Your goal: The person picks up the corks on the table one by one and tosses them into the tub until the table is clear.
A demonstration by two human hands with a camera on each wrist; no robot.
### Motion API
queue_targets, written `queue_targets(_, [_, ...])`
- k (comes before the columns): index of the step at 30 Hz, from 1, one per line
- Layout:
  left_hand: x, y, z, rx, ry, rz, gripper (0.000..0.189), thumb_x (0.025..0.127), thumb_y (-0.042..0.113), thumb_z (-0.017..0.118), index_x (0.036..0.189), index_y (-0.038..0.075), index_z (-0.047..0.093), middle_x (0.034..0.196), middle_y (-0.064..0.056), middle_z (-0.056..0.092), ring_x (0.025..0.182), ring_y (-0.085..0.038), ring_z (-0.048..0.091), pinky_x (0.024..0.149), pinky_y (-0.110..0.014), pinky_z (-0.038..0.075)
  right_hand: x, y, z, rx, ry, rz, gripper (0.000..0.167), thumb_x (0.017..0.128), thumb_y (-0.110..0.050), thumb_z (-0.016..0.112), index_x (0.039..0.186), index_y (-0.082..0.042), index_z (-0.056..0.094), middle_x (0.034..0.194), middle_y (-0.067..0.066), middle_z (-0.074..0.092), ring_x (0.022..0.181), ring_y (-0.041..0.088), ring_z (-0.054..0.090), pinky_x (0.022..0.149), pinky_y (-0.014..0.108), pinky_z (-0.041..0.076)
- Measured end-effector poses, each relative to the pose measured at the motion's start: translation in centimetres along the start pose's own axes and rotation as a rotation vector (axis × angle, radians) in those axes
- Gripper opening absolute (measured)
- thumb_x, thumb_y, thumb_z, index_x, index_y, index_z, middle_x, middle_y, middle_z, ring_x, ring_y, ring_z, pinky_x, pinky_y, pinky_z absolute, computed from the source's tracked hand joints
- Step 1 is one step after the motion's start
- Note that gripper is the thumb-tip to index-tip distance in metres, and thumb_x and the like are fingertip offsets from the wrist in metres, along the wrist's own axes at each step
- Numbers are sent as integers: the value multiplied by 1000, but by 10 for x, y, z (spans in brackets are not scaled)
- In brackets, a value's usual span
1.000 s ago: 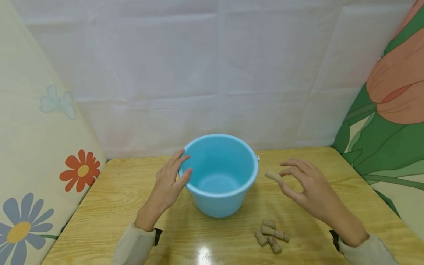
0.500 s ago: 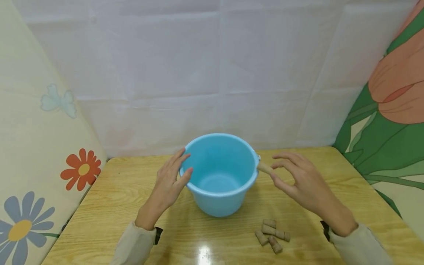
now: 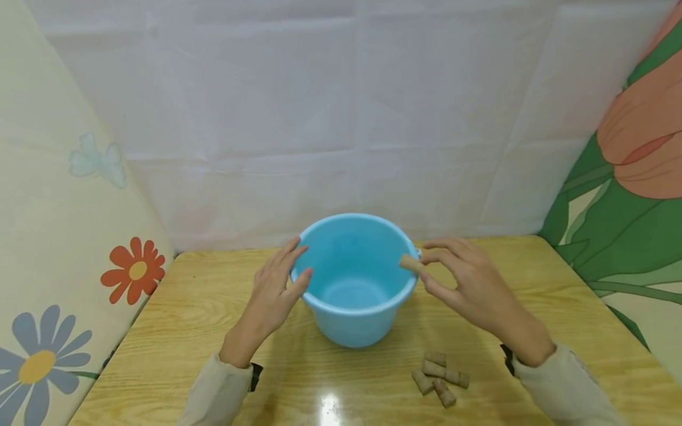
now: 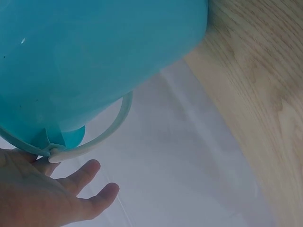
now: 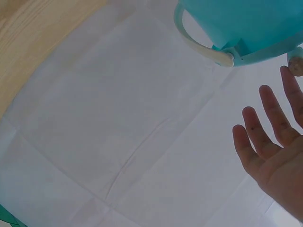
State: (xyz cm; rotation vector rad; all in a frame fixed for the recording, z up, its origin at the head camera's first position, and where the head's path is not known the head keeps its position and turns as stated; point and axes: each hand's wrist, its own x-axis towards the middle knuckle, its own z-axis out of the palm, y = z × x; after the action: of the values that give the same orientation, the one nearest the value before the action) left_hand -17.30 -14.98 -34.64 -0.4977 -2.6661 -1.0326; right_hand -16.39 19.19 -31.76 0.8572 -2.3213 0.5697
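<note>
A light-blue plastic bucket (image 3: 354, 326) stands upright on the table. My left hand (image 3: 270, 296) holds its left rim, with the thumb and a fingertip over the edge; in the left wrist view two fingers (image 4: 83, 176) extend free outside, near the pale handle (image 4: 102, 137). My right hand (image 3: 474, 287) pinches a cork (image 3: 409, 264) between thumb and index finger at the bucket's right rim. The cork's far end is over the opening, and its other end is hidden by the fingertips. In the right wrist view the remaining fingers (image 5: 271, 106) are spread. The bucket's visible inside is bare.
Several corks (image 3: 434, 369) lie in a loose cluster on the wooden table (image 3: 202, 331), front right of the bucket. A white cloth (image 3: 266, 118) hangs behind the table. Flower-printed panels (image 3: 48, 236) flank both sides.
My right hand has moved left with the cork, from right of the bucket to its rim, the cork's end now over the opening. My left hand stays on the left rim.
</note>
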Motion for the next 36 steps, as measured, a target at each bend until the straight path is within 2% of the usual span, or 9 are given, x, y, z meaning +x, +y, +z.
queue_targets(16, [1,2,0,-2,-7,-15,58,101,43,47,152,15,41,164,-1,27,151,-32,24,112,-67,15,6,-2,14,6,-30,5,16,83,-14,76,96,-8,70,118,13,67,115,34,59,92,57,48])
queue_targets(25, [2,2,0,-6,-5,-25,58,100,43,48,152,16,42,164,-2,28,150,-33,26,112,-67,16,10,-5,20,-1,-51,41,13,86,-19,71,95,-9,71,121,13,66,117,35,57,96,57,46])
queue_targets(36, [2,1,-2,-13,-13,-32,59,100,43,49,152,17,40,164,-2,27,151,-33,25,112,-68,15,19,-9,26,49,-145,153,13,90,-21,67,96,-10,72,124,12,65,122,36,55,99,58,44])
